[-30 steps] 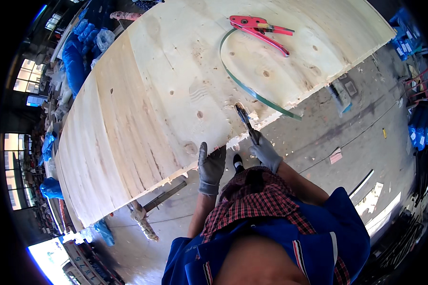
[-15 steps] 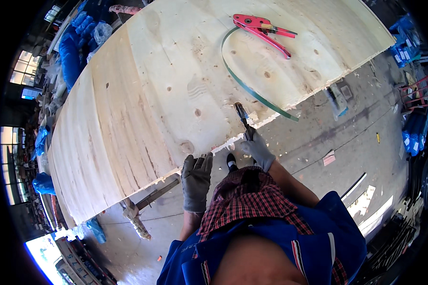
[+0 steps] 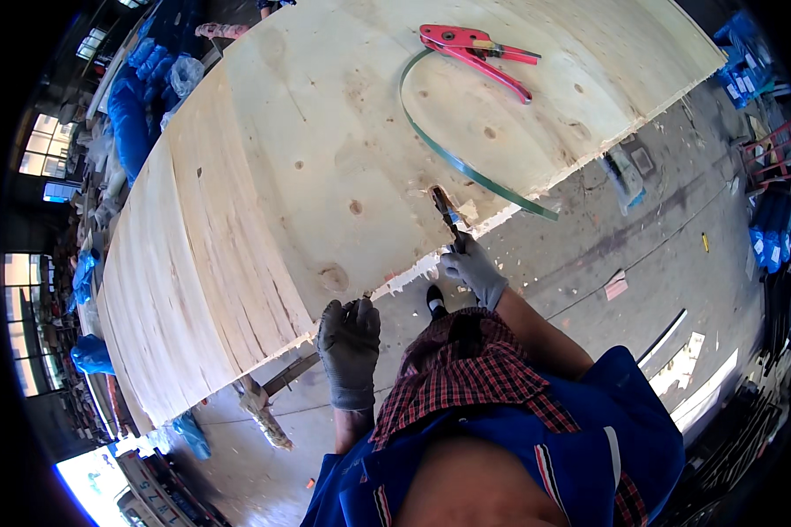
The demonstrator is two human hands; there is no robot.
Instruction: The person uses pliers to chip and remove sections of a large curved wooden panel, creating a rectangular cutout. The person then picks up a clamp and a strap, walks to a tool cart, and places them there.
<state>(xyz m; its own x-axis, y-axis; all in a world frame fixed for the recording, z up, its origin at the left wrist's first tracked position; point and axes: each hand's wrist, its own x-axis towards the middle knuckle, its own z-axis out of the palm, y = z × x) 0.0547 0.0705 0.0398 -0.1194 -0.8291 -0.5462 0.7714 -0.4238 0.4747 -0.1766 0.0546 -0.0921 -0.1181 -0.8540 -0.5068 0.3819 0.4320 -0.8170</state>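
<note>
One dark, slim hand tool (image 3: 444,208) is gripped in the closed fingers of the gloved right hand (image 3: 475,274); its far end lies over a rough, torn patch of the single large plywood board (image 3: 281,105), just inside the near edge. The gloved left hand (image 3: 349,356) is beside that edge, farther left, its fingers curled inward; I cannot tell whether they pinch anything or touch the wood.

Farther off on the board lie one red tool (image 3: 466,44) with two handles pointing right, and one flat green strap (image 3: 453,161), which bows left in a single arc and ends at the right, past the near edge.

That edge is ragged and splintered, running from near left to far right. Open concrete floor (image 3: 562,263) stretches to the right of the board, with one pink scrap (image 3: 616,285) and one small yellow piece (image 3: 705,241) on it.

The pale wood shows several round knots, brown streaks and broad bands of grain. Blue, glossy wrapped bundles (image 3: 130,123) crowd the far left.
</note>
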